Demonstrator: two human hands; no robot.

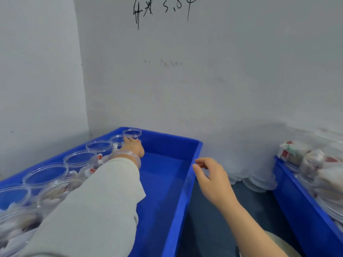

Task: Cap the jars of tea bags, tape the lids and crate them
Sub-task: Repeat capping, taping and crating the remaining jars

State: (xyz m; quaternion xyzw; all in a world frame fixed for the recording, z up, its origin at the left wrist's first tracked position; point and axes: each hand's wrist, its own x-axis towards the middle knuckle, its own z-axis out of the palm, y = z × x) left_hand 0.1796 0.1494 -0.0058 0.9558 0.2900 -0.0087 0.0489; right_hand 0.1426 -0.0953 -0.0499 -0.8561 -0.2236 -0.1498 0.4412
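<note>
The capped jars (96,147) of tea bags stand in a row along the left wall of my blue crate (167,182); my left hand (134,147) rests at the far end of that row, on the jar (132,133) in the corner, though I cannot tell whether its fingers grip it. My right hand (209,179) hovers just beside the crate's right rim, fingers loosely curled and holding nothing; a second crate (297,206) sits well apart on the right. I judge my sleeve (96,206), lying across the nearer jars, could tip them if I pull back carelessly.
</note>
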